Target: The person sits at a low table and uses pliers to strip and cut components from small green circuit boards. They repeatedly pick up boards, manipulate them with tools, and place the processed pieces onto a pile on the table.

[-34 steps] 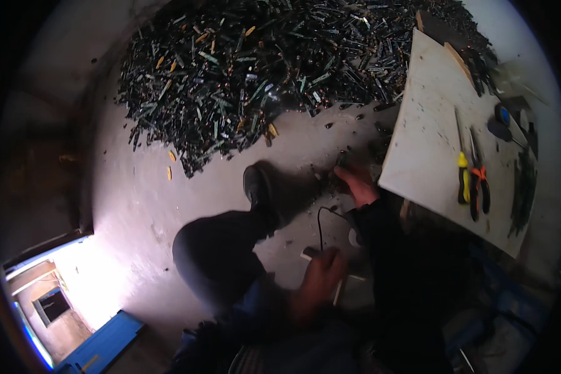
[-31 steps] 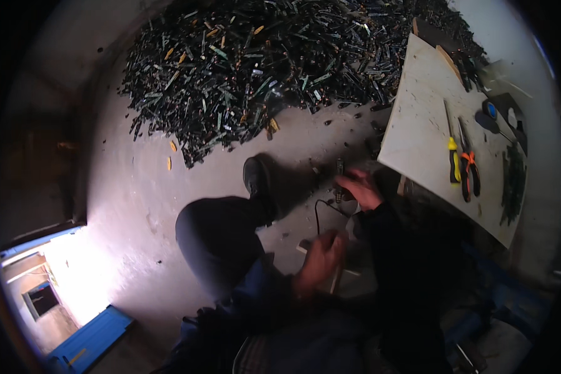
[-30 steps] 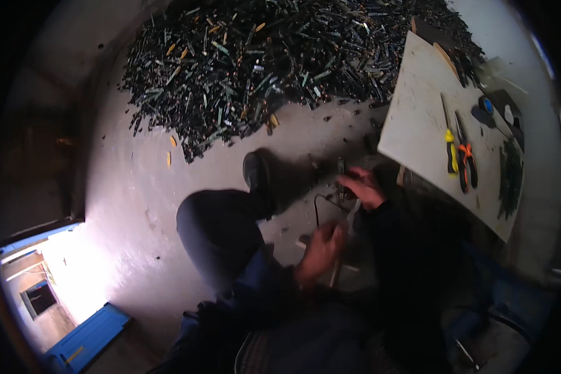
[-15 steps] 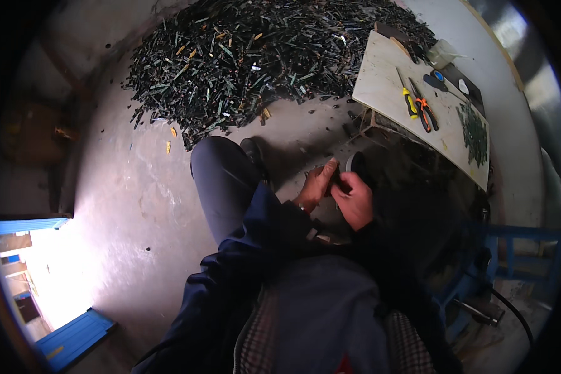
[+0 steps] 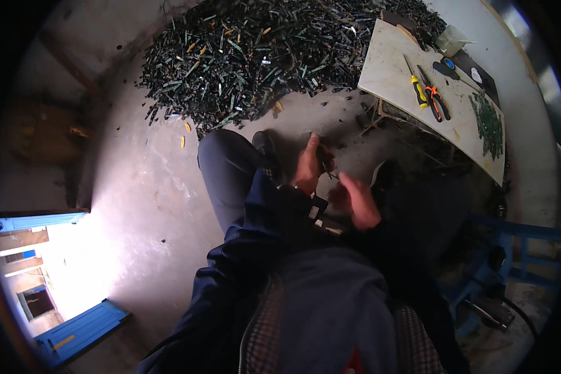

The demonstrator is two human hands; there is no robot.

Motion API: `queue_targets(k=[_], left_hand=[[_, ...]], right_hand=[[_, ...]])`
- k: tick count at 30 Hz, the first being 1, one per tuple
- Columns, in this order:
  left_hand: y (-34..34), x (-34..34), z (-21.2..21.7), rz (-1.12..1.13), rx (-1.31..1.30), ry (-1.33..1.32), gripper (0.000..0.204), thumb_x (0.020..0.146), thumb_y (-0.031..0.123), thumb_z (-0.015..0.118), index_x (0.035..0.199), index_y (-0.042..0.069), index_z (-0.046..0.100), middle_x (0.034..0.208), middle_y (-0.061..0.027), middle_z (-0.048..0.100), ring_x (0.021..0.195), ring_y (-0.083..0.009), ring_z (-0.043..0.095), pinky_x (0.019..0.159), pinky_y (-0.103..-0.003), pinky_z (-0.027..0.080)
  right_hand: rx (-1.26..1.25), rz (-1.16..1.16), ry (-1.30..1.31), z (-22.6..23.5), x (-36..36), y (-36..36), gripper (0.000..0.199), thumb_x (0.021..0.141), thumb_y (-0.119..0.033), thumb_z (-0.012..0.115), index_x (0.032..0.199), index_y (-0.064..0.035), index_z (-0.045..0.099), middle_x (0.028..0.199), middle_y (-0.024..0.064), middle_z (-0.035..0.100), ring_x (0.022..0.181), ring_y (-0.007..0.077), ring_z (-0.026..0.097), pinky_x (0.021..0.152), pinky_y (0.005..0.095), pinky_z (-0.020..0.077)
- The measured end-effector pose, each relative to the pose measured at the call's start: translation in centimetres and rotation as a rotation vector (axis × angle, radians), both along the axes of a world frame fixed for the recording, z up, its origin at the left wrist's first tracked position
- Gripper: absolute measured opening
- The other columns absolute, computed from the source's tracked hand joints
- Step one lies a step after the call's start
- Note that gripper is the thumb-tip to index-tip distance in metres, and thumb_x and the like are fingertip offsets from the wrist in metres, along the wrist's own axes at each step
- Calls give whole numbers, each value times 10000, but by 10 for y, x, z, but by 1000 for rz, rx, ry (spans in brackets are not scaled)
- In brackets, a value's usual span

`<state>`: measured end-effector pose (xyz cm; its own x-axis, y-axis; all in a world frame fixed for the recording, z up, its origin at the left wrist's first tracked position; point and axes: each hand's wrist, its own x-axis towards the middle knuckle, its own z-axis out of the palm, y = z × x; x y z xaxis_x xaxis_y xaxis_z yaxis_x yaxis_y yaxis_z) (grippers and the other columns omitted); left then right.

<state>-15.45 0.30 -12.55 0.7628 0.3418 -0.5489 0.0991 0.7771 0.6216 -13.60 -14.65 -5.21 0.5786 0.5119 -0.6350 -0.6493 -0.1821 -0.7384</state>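
My left hand (image 5: 308, 165) is out in front of my lap, thumb stretched forward and fingers curled round a small dark piece (image 5: 326, 163). That piece is mostly covered by the fingers, so its kind does not show. Close on its right, my right hand (image 5: 360, 202) is partly blurred, its fingers drawn together at the near side of the piece. A thin dark strip or tip shows between the two hands; what the right fingers grip is too small to make out.
A large heap of dark, narrow scrap pieces (image 5: 230, 68) covers the floor ahead. At the right, a pale board (image 5: 389, 68) bears a yellow-handled screwdriver (image 5: 418, 92), orange-and-black pliers (image 5: 437, 103) and a patch of green strips (image 5: 487, 128). A blue metal frame (image 5: 498, 262) stands near right.
My hands have moved apart: the left has shifted left and forward, and the right has swung down and away from it. The whole view has tilted slightly.
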Motion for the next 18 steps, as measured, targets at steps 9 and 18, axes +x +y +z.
queue_targets(k=[9,18], left_hand=[[13,16,-30,72,30,-306,454,951,475,466,994,29,538,829,-107,585,695,-229,569,656,-336,469],[6,17,-45,-21,-26,-488,451,940,478,473,1062,45,505,872,-104,572,746,-240,563,701,-361,468]], right_hand=[[74,402,57,28,-18,-5,366,885,-318,648,1013,18,580,927,68,611,793,123,599,684,268,509],[29,255,-289,77,-41,14,443,793,-287,772,994,37,545,759,39,623,568,82,557,497,207,456]])
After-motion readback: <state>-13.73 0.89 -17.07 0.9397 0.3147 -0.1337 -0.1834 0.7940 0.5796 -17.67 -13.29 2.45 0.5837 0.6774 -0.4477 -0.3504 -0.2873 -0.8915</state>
